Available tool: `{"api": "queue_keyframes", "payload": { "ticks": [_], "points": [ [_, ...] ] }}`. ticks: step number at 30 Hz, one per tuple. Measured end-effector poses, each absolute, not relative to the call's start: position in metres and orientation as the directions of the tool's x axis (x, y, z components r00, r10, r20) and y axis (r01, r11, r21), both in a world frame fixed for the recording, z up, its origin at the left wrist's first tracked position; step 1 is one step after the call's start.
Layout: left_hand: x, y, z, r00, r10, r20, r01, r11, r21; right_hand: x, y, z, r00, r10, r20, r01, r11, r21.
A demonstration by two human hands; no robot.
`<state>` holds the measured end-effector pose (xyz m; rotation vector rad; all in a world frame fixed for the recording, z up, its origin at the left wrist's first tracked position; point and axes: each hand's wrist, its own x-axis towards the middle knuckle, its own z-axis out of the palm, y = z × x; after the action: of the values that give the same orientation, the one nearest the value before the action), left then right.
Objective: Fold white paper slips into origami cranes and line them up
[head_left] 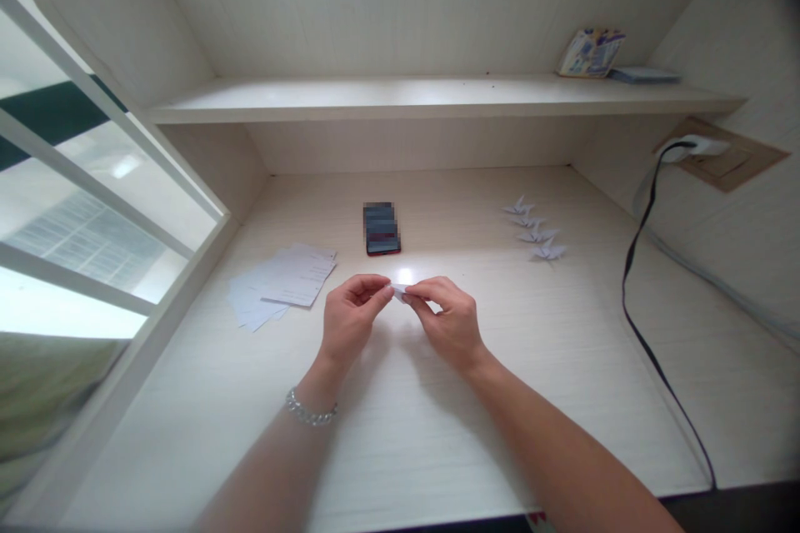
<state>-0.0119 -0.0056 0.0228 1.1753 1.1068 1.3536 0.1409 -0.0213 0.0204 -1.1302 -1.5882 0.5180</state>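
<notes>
Over the middle of the pale desk (400, 433), my left hand (350, 318) and my right hand (447, 321) meet. Both pinch a small folded piece of white paper (400, 290) between their fingertips, just above the desk surface. A silver bracelet (311, 411) sits on my left wrist. A stack of white paper sheets (284, 283) lies to the left of my hands. Several finished folded paper cranes (536, 231) stand in a row to the back right.
A dark phone (381, 228) lies flat behind my hands. A black cable (637, 291) runs from a wall socket (693, 148) on the right down across the desk. The shelf (400, 96) above carries a small booklet (591, 52). A slanted ladder rail (100, 150) borders the left.
</notes>
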Motion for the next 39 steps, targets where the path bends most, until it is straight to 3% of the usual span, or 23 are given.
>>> {"api": "queue_keyframes", "payload": {
  "ticks": [8, 15, 26, 33, 39],
  "points": [
    [-0.020, -0.005, 0.024, 0.033, 0.980, 0.198, 0.070, -0.200, 0.977, 0.145, -0.019, 0.017, -0.036, 0.822, 0.568, 0.505, 0.505, -0.700],
    [-0.023, -0.007, 0.031, 0.153, 0.896, 0.417, 0.393, -0.443, 0.806, 0.149, -0.018, 0.016, -0.141, 0.792, 0.595, 0.620, 0.539, -0.570],
    [-0.023, -0.006, 0.022, 0.232, 0.914, 0.333, 0.613, -0.403, 0.680, 0.149, -0.016, 0.012, -0.191, 0.761, 0.620, 0.650, 0.571, -0.501],
    [-0.019, -0.007, 0.023, 0.230, 0.897, 0.378, 0.655, -0.430, 0.622, 0.147, -0.018, 0.012, -0.157, 0.784, 0.601, 0.613, 0.554, -0.563],
    [-0.022, -0.004, 0.018, 0.147, 0.945, 0.291, 0.429, -0.326, 0.843, 0.147, -0.014, 0.014, -0.019, 0.878, 0.478, 0.472, 0.429, -0.770]
  ]
}}
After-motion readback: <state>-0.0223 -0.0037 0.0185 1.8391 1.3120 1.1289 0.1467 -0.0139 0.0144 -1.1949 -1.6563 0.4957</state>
